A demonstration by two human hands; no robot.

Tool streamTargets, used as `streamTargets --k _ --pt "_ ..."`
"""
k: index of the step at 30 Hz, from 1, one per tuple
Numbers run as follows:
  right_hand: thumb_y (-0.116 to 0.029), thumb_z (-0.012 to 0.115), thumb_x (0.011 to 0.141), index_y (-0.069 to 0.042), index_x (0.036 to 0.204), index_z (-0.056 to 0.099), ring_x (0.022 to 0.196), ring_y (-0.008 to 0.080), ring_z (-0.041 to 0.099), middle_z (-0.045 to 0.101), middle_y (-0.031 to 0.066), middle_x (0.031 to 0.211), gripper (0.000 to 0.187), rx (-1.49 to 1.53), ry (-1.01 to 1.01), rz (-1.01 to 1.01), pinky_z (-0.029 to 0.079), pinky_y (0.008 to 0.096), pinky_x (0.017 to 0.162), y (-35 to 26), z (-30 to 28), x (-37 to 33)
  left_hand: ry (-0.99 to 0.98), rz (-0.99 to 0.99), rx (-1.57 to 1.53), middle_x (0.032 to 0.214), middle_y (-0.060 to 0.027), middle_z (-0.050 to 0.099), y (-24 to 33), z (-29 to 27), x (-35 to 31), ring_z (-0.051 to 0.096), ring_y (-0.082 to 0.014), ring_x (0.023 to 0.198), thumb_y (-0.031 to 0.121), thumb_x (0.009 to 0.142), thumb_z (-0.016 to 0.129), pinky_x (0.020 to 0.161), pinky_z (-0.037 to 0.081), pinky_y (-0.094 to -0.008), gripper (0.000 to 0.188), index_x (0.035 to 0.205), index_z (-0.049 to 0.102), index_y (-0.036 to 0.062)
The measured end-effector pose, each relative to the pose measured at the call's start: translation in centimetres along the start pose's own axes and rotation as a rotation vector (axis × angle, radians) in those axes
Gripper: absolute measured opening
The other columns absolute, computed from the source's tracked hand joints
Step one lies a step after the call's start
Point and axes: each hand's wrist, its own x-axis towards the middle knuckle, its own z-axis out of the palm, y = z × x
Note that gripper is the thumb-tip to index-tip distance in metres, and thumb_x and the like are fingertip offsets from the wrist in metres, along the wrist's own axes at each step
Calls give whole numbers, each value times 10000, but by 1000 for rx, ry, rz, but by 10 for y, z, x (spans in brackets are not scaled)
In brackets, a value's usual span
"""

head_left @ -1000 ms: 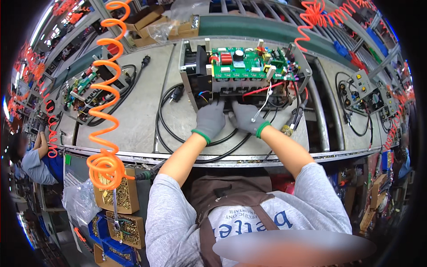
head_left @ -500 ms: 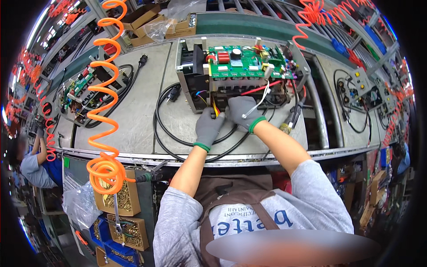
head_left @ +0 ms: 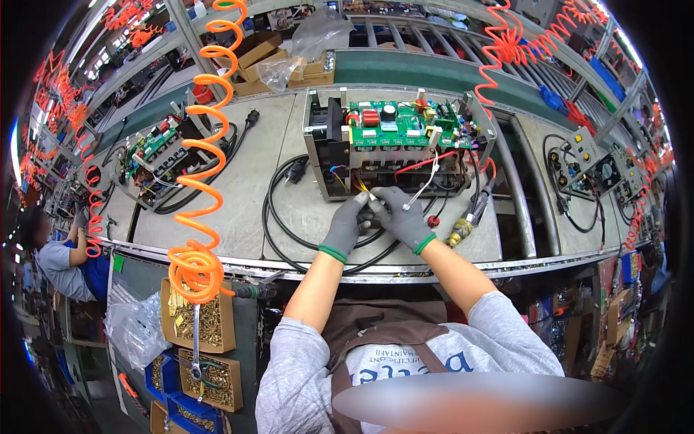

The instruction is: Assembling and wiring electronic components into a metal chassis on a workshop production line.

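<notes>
An open metal chassis (head_left: 327,155) stands on the bench in front of me, with a green circuit board (head_left: 405,124) on top. Thin yellow and orange wires (head_left: 361,185) come out of its lower front. My left hand (head_left: 347,227), in a grey glove with a green cuff, is closed at the ends of these wires. Meeting it there, my gloved right hand (head_left: 402,217) is closed too, its fingertips partly hidden. A white wire (head_left: 426,184) with a small connector hangs in front of the right hand. Black power cable (head_left: 270,217) loops under and around both hands.
A red round part (head_left: 433,220) and a thick cable end (head_left: 463,230) lie right of my hands. An orange coiled hose (head_left: 201,181) hangs at left, above boxes of brass screws (head_left: 202,318). Other chassis (head_left: 153,163) stand left and right. Metal rollers (head_left: 526,195) run beside the bench.
The view has shifted, so the chassis appears slightly lower and to the right. My hands have drawn back from the chassis front, and their fingertips have come together at the wires.
</notes>
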Motion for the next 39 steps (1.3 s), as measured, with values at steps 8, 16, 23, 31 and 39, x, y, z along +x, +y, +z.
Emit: streamTargets --k 8,16,23,31,39 --pt "-233 489 1013 -8 927 574 401 36 332 433 -43 605 255 2086 -236 1264 269 197 326 8 16 5 -155 -54 -121 841 -15 621 8 -4 3 579 -130 733 332 977 616 615 487 -261 278 1109 641 88" --pt "-342 501 1019 -9 1001 662 440 69 435 570 -5 676 371 1442 -439 910 348 220 378 0 2 2 -417 -128 -182 822 21 571 32 -11 0 538 -77 693 234 913 702 559 455 -208 224 1058 619 86" --pt "-271 507 963 -93 1323 537 922 458 648 676 264 961 402 -125 -291 132 511 541 817 24 -21 21 -68 -93 301 649 81 507 35 15 -8 387 -18 465 202 889 708 396 286 -191 139 982 647 118" --pt "-287 542 954 -90 1176 655 853 394 670 673 203 865 318 -108 -264 66 528 496 756 35 -10 28 -330 -341 -663 443 86 320 31 -10 1 284 -54 311 136 958 477 297 248 -234 206 823 615 66" --pt "-260 601 939 -81 1112 677 872 401 656 670 208 893 260 -149 -213 -48 527 469 775 44 -8 24 -335 -171 -458 857 -61 706 17 7 14 613 -132 640 167 929 570 513 520 -272 165 1014 669 67"
